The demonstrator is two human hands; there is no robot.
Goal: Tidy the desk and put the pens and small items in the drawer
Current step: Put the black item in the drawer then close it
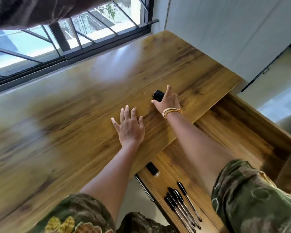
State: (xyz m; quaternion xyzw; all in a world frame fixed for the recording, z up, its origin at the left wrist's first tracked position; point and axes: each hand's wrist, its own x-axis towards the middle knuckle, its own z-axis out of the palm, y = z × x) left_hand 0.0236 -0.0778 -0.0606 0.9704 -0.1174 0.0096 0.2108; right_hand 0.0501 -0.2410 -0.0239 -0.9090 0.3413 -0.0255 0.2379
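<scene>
A small black box-shaped item [158, 95] lies on the wooden desk [74, 115]. My right hand [167, 100] is at it, thumb and fingers spread around its near side and touching it. My left hand [128, 126] rests flat on the desk with fingers spread, holding nothing. Below the desk's front edge the wooden drawer [233, 132] is pulled out. Several black pens [183, 206] lie in its near part, next to a small black lighter-like item [152, 169].
A barred window [65, 39] and a brown curtain [32, 10] run along the desk's far side. A white wall and cabinet [225, 31] stand at the right. The drawer's metal rail [144, 187] shows at its left side.
</scene>
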